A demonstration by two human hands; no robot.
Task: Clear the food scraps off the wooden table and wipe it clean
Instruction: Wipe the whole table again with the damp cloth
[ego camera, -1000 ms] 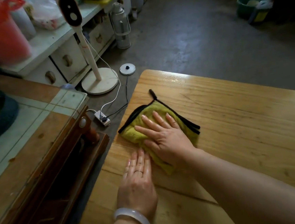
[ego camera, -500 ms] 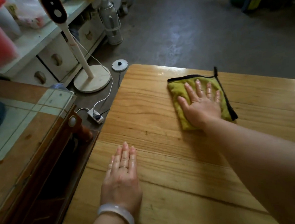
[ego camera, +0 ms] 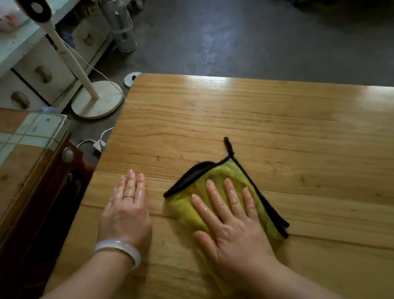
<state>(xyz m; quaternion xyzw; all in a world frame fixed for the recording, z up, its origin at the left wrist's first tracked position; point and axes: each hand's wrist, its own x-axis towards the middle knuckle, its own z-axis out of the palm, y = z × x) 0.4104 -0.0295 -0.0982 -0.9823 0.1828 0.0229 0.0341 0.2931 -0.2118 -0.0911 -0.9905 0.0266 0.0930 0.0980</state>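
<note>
A folded yellow-green cloth [ego camera: 231,172] with black trim lies on the wooden table [ego camera: 272,123], near its front left part. My right hand [ego camera: 233,227] presses flat on the cloth, fingers spread, covering most of it. My left hand [ego camera: 125,215] rests flat on the bare wood just left of the cloth, fingers together, holding nothing; it wears a ring and a pale bangle. I see no food scraps on the visible wood. The far part of the table top shines as if damp.
A dark wooden cabinet with a glass top [ego camera: 12,151] stands close to the table's left edge. A white fan stand [ego camera: 96,101], a cable with a switch [ego camera: 99,143], a metal flask [ego camera: 120,24] and white drawers [ego camera: 41,74] occupy the floor beyond.
My right hand has slid the cloth from the far middle of the table back toward me and to the left. My left hand has stayed flat near the left edge.
</note>
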